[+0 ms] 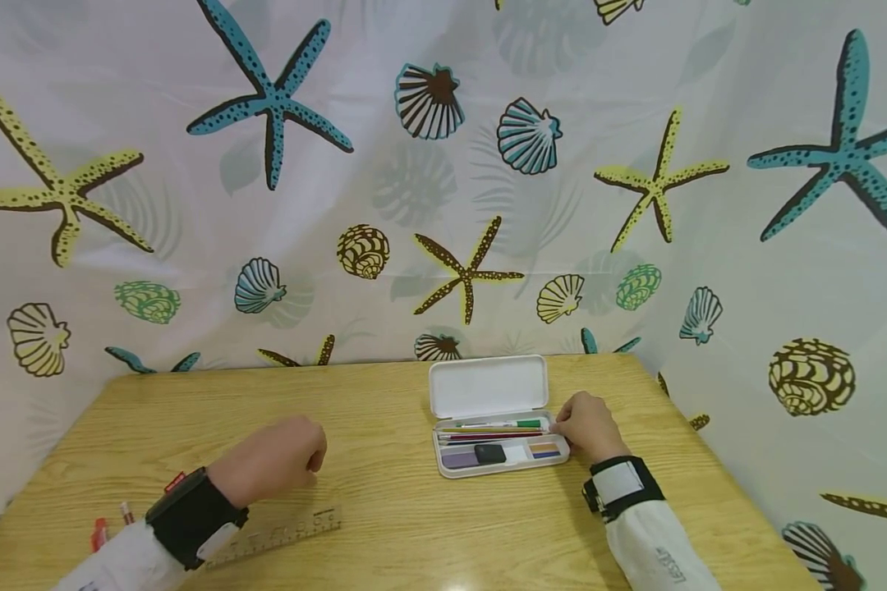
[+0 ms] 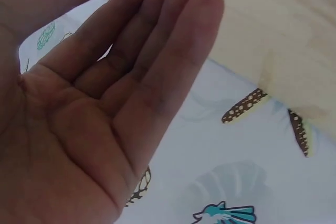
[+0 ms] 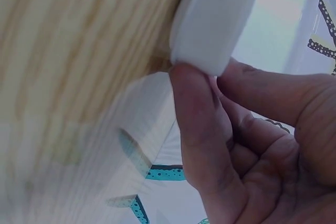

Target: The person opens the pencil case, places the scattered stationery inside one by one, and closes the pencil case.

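An open white pencil case (image 1: 503, 472) lies on the table with its lid (image 1: 488, 387) folded back. Inside are a green-ended marker (image 1: 528, 423), several pencils (image 1: 488, 436), a small black block (image 1: 490, 453), a purple piece and a white piece. With thumb and fingers, my right hand (image 1: 590, 427) pinches the right end of the case; the right wrist view shows the white case corner (image 3: 210, 30) between the fingertips. My left hand (image 1: 277, 460) hovers over the table to the left, holding nothing. Its fingers are loosely bent in the left wrist view, palm (image 2: 68, 140) showing.
A clear ruler (image 1: 296, 529) lies below my left hand. Beside the left forearm are a red item (image 1: 99, 535), a pencil-like stick (image 1: 126, 513) and another red object (image 1: 175, 481), partly hidden. A patterned cloth (image 1: 458, 164) hangs behind the wooden table (image 1: 429, 533).
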{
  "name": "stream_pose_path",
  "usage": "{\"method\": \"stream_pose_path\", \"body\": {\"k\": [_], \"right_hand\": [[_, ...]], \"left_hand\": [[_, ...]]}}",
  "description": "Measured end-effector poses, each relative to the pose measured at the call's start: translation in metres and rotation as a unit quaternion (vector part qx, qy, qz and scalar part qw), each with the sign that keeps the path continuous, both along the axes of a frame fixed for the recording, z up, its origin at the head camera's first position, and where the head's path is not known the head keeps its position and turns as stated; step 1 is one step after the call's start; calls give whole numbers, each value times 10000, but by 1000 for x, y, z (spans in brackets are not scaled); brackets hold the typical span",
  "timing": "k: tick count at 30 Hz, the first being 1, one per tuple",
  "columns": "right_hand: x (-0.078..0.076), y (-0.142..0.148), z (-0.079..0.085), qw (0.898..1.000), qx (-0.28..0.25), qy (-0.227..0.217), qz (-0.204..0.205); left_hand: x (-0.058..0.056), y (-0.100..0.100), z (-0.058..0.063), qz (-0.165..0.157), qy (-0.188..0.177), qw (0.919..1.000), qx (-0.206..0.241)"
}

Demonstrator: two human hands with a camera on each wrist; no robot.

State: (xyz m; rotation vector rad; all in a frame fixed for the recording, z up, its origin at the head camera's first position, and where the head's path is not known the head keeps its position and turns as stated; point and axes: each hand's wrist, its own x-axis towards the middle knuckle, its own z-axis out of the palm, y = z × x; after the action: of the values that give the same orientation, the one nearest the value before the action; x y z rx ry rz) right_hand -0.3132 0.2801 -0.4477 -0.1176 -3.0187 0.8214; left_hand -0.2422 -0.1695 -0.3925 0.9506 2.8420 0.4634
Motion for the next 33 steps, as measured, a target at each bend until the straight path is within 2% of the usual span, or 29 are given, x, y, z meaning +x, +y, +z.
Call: {"method": "stream_pose_path", "body": {"k": [8, 13, 19, 33], "right_hand": [[-1, 1, 2, 10000, -34, 4, 60], [-3, 0, 6, 10000, -54, -31, 61], [-6, 0, 6, 9999, -30, -27, 93], [-7, 2, 2, 9999, -33, -91, 28]], "left_hand": [[22, -23, -31, -44, -836, 9958, 368], [28, -24, -42, 47, -1096, 9928, 472], [31, -23, -45, 214, -1172, 9921, 404], [35, -22, -48, 268, -876, 9956, 176]]}}
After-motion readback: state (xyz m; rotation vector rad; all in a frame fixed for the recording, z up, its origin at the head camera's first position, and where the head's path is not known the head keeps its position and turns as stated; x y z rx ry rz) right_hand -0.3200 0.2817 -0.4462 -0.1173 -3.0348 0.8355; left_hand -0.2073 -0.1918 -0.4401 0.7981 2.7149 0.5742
